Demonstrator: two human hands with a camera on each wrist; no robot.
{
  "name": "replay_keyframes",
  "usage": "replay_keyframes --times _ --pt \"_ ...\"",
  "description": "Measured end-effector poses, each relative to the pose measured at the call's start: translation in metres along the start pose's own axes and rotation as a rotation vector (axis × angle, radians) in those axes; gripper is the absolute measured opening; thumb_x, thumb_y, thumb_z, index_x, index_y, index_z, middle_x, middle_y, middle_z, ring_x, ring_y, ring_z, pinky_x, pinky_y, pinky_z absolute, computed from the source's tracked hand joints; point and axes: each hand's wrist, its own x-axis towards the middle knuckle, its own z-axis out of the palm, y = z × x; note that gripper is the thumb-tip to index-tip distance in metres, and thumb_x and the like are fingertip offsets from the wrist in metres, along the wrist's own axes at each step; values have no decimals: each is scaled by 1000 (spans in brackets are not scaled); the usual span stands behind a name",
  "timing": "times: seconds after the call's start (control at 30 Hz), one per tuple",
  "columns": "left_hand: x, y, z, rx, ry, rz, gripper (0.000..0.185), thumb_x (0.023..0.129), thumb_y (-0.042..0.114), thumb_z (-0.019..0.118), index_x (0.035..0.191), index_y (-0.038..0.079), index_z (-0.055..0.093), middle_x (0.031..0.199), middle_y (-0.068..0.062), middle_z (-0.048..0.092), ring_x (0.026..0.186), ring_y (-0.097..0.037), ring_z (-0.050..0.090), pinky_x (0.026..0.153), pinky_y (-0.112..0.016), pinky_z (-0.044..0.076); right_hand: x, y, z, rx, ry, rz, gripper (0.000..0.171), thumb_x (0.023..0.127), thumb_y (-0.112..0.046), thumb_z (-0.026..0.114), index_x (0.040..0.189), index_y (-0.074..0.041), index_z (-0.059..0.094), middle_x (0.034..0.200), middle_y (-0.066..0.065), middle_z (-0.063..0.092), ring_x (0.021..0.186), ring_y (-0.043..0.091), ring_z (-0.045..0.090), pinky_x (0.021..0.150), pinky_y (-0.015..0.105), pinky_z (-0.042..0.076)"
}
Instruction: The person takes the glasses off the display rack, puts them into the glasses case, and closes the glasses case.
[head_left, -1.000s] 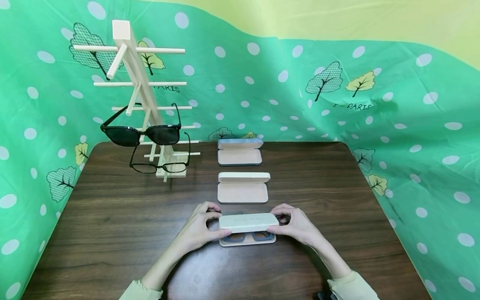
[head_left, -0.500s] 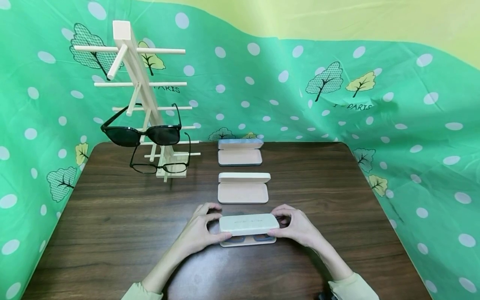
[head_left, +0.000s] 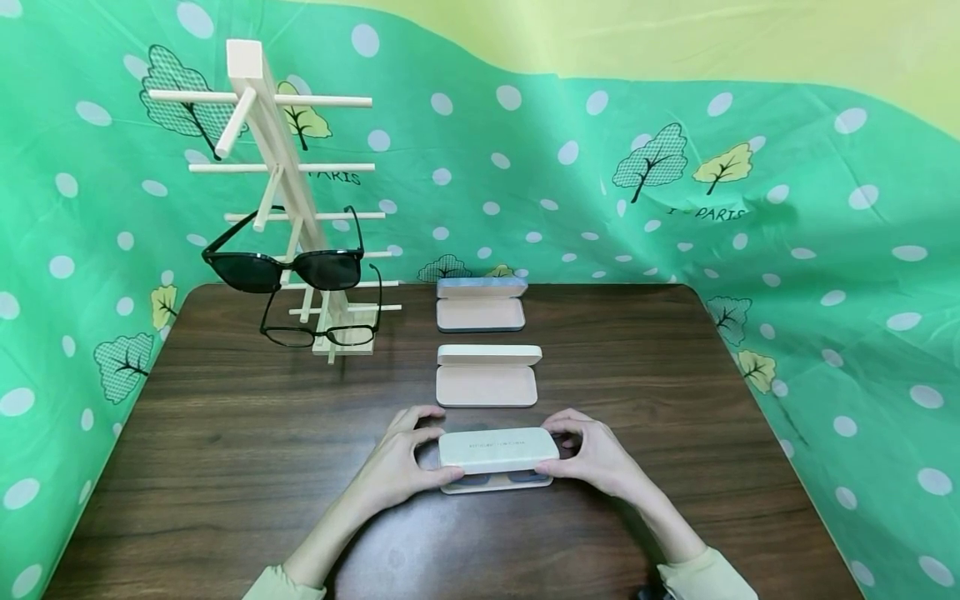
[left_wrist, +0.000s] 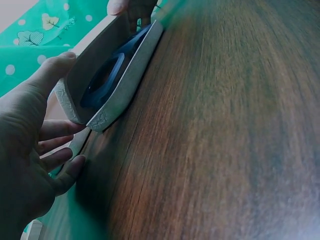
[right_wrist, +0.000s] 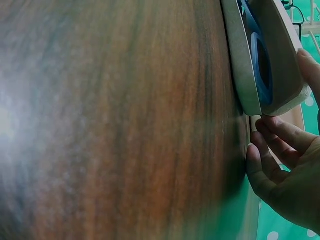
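A pale green glasses case [head_left: 498, 448] lies on the table between my hands, its lid tilted partly down over the base. Inside it are blue-framed glasses [left_wrist: 131, 46], seen through the front gap and in both wrist views. My left hand [head_left: 401, 462] holds the lid's left end, thumb on the front edge and a finger at the back corner. At the other end my right hand [head_left: 596, 454] grips the lid the same way. The lid hides most of the glasses in the head view.
Behind it stand an opened white case [head_left: 486, 387] and an opened blue case [head_left: 480, 315]. At the left, a wooden rack [head_left: 281, 158] carries black sunglasses [head_left: 326, 270] and black-framed glasses [head_left: 350, 336]. A patterned green cloth [head_left: 540, 200] hangs behind the table [head_left: 225, 467].
The lid has swung down toward the base, covering more of the blue-framed glasses. Both hands have kept their places at its ends.
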Motion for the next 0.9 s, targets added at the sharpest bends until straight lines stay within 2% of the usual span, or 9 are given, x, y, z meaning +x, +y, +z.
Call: replay_keyframes --times 0.47,0.73,0.9 --pt "-1 -2 2 22 9 19 53 74 50 89 113 15 78 143 2 59 137 -20 49 115 -46 43 -1 3 1 -13 14 -16 50 71 -34 95 112 -14 75 117 -1 71 95 1 63 82 23 57" --pt "-2 -3 3 31 16 40 53 74 50 88 113 15 77 143 0 59 138 -21 49 114 -47 44 -2 4 3 -42 33 -35 50 69 -35 96 111 -16 76 114 -3 71 97 15 67 81 25 57" --pt "-3 -2 3 47 22 51 54 74 50 89 113 14 77 144 1 59 137 -20 49 113 -47 45 -3 3 3 -45 40 -38 52 68 -35 97 111 -15 76 114 -2 71 98 17 67 82 25 56"
